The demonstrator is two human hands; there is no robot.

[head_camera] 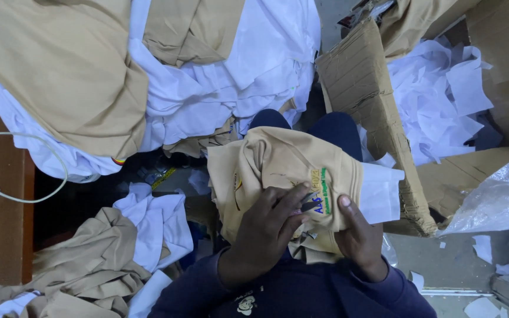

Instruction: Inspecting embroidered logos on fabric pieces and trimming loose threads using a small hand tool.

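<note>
Resting across the person's lap, the tan garment [278, 171] lies folded, with its long axis running left to right in the head view. Its white cuffed end [380, 193] points toward the person's right, just beside the cardboard box flap [366, 112].

The left hand [266, 227] lies on top of the garment, just left of the coloured embroidered mark [319, 189]. Its fingers [293, 200] are extended and lightly closed together, pinching a small dark metal tool, apparently thread snips [310, 202]. The tool's tip points up and to the right and touches the fabric at the edge of the embroidery.

The right hand [357, 235] grips the near edge of the garment from below. Its thumb [349, 209] is pressed on top of the fabric, just right of the embroidery; the remaining fingers are hidden under the cloth, so their spread cannot be told. This hand holds the fabric flat.

The governing relation: the embroidery sits between the two hands, just ahead of the left fingertips and beside the right thumb. The left hand, carrying the tool, is the nearer to it.

Surroundings: a heap of tan and white garments [195, 76] lies beyond the lap, further garments [119, 253] lie at lower left, white paper scraps [437, 94] fill the carton at upper right, a clear plastic bag [502, 194] lies at right, and a white cable [25, 176] crosses the brown counter [1, 224] at left.
</note>
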